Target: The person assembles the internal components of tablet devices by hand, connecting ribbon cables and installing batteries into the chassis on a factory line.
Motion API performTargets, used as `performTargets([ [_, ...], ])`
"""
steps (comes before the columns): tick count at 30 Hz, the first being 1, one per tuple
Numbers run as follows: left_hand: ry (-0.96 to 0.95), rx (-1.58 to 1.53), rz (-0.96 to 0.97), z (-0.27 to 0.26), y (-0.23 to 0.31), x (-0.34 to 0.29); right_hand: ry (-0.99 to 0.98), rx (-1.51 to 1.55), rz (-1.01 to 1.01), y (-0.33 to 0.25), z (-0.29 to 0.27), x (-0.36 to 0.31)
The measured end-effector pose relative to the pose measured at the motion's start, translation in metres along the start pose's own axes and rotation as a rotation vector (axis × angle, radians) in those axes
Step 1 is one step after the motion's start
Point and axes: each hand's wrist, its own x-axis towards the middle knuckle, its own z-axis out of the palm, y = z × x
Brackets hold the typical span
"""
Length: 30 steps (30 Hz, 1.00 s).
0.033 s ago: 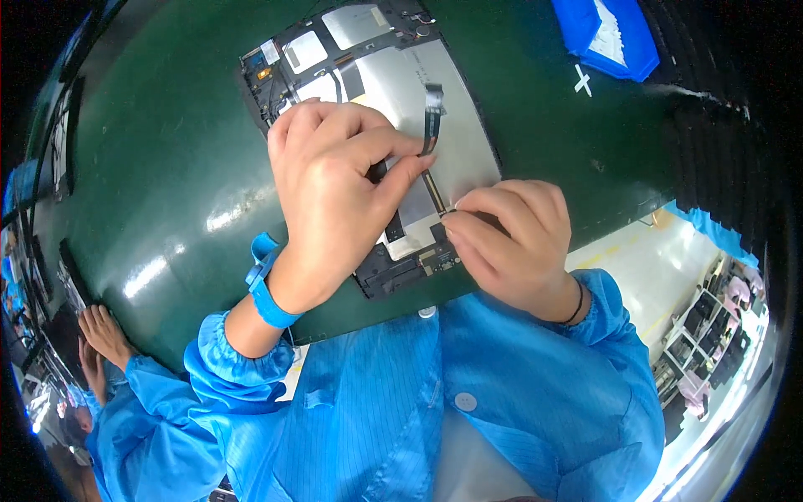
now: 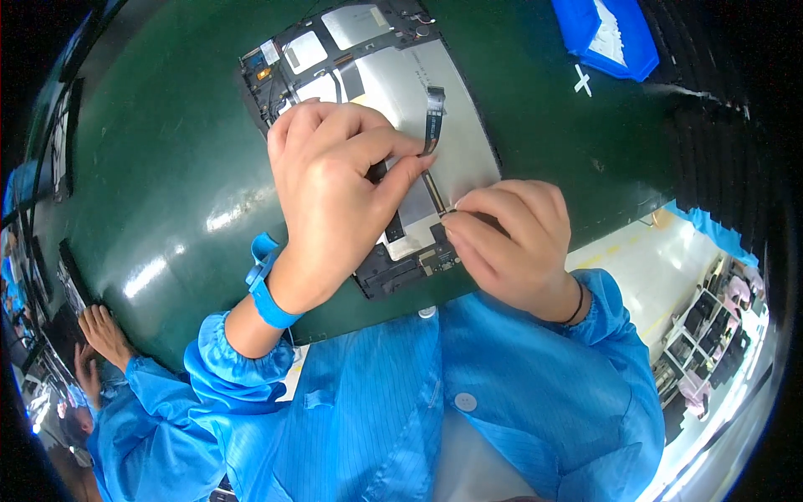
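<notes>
A flat electronic device [image 2: 468, 117], like an opened tablet with silver plates and a black frame, lies on the green table in front of me. A thin dark flex cable [image 2: 434, 125] stands over its silver plate, its free upper end lifted and bent. My left hand [image 2: 343, 171] pinches the cable midway between thumb and forefinger, its other fingers curled over the device. My right hand [image 2: 512, 238] is closed in a pinch at the cable's lower end, near a small circuit board [image 2: 439, 260] on the device's near edge. The right fingertips hide exactly what they grip.
A blue bin [image 2: 640, 54] with white pieces stands at the far right, near a white cross mark [image 2: 583, 80] on the green table [image 2: 176, 167]. At the left, another person's hand [image 2: 107, 335] rests at the table edge. A loaded rack [image 2: 694, 335] stands beyond on the right.
The cable's free upper end has shifted very slightly to the right. The other person's hand at the far left has moved a little. My own hands stay in place.
</notes>
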Motion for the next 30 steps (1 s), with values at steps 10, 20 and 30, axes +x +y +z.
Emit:
performTargets([
  [10, -0.022, 0.033, 0.002, 0.000, -0.002, -0.001, -0.271, -0.108, -0.130, -0.011, -0.016, 0.001],
  [20, 0.063, 0.009, -0.004, 0.003, 0.000, -0.001, -0.454, -0.064, 0.020, -0.018, -0.028, 0.008],
  [30, 0.379, -0.682, -0.439, 0.013, 0.016, -0.068, -0.084, 0.185, 0.338, 0.048, 0.004, 0.019],
])
